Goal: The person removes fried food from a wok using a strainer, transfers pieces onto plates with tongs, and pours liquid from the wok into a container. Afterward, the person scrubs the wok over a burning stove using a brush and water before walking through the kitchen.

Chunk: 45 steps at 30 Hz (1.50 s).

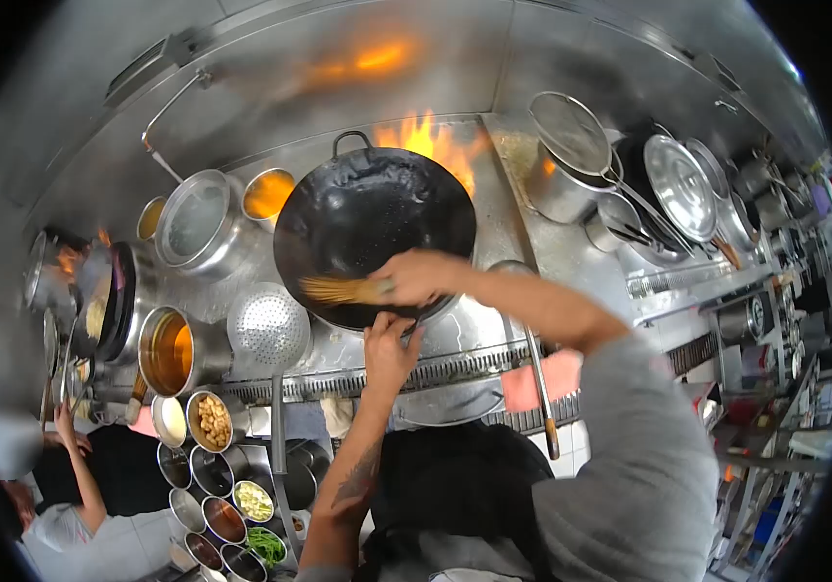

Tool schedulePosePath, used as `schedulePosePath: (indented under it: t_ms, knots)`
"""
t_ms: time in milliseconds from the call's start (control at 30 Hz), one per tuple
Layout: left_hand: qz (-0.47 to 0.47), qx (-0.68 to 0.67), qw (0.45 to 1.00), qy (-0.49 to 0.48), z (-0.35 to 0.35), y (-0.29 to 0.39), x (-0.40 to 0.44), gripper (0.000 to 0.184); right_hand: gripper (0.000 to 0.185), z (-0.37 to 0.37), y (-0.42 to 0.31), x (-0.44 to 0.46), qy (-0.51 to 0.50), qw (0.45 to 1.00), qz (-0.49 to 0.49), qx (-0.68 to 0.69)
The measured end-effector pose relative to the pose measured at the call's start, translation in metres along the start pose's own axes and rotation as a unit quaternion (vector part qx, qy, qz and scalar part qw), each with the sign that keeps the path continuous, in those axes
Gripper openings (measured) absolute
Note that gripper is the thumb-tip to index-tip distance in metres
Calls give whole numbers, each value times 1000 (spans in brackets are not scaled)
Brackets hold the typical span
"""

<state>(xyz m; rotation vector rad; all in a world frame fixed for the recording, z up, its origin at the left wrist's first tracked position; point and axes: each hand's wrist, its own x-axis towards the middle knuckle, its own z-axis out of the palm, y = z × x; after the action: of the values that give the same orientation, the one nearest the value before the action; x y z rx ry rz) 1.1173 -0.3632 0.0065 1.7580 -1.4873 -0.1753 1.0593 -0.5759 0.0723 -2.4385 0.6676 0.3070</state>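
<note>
A large black wok sits over the burner, tilted, with flames rising behind its far right rim. Its loop handle stands at the far edge. My right hand is closed around a bamboo wok brush, whose bristles lie against the near inside of the wok. At the near rim, my left hand grips the wok's edge, its fingers curled over it. Whether a handle lies under those fingers is hidden. A perforated skimmer rests left of the wok, and a long-handled ladle lies to its right.
Left stand a pot of amber liquid, a strainer-topped pot and several ingredient tins. A pink cloth lies near the front edge. Pots and a sieve fill the right. Another person works at far left.
</note>
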Motion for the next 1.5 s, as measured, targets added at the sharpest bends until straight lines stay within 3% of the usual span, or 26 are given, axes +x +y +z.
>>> schedulePosePath:
  t_ms: [100,133,167,233,300,367,433,500,533,567,667,733,767,800,867,900,933,967,1033,1100,1133,1233,1267,1300,1400,1500]
  knots:
    - [5,7,1000,-11,0,3,-8,18,34,-52,58,-3,70,961,146,-226]
    - [11,12,1000,-8,1,1,-8,18,28,-75,58,9,184,946,181,-196]
    - [14,13,1000,-3,1,3,-4,18,28,-70,47,19,189,945,178,-199]
    - [23,13,999,38,-1,10,-8,19,29,-19,22,42,474,838,265,53]
    - [9,14,999,33,-2,13,-7,19,31,46,15,74,128,955,254,82]
    - [-11,15,999,36,-3,10,-8,18,43,24,-75,4,42,990,70,118]
    - [18,6,998,64,-2,9,-13,19,48,32,-36,-12,64,992,-42,103]
    - [1,3,998,62,-8,19,-11,20,51,-23,9,-15,11,968,245,-47]
    - [11,9,998,68,-10,21,-11,18,46,-28,70,10,181,952,158,-188]
    - [21,17,997,72,-12,20,-13,17,36,-44,62,19,353,908,203,-98]
    - [-6,34,998,61,-9,17,-16,13,43,-6,21,49,397,862,294,114]
    - [-13,49,997,54,-9,18,-16,12,43,53,6,75,155,974,156,49]
    - [-22,63,997,42,-9,19,-16,15,42,33,-53,34,61,981,101,155]
    - [-36,77,996,29,-9,22,-17,17,41,35,-55,21,81,987,38,135]
    - [-39,77,995,53,-8,27,-16,22,41,12,-45,-5,30,991,108,78]
    - [-30,78,993,80,-10,29,-17,28,43,-27,-24,-7,-35,970,236,34]
    - [-27,90,995,43,-12,25,-20,41,39,-8,69,39,181,953,194,-146]
    - [-30,92,994,52,-12,24,-17,41,39,-32,58,23,305,916,232,-118]
    - [-50,72,996,30,-14,28,-25,43,44,-42,42,-1,452,849,274,13]
    - [-53,70,995,56,-25,40,-35,47,53,-17,52,-23,463,835,229,189]
    - [-48,50,994,86,-32,42,-42,48,56,-7,36,-52,451,834,220,228]
    - [-92,57,982,158,-63,42,-91,45,53,104,92,-132,430,900,64,-40]
    - [-113,31,979,167,-69,36,-116,42,56,106,35,-176,427,846,130,291]
    - [-139,8,973,183,-76,32,-140,38,60,135,29,-213,421,865,108,252]
    - [-230,10,947,223,-94,31,-203,30,57,180,6,-280,194,940,194,201]
    - [-233,6,937,261,-103,37,-249,27,55,199,-19,-267,54,981,111,147]
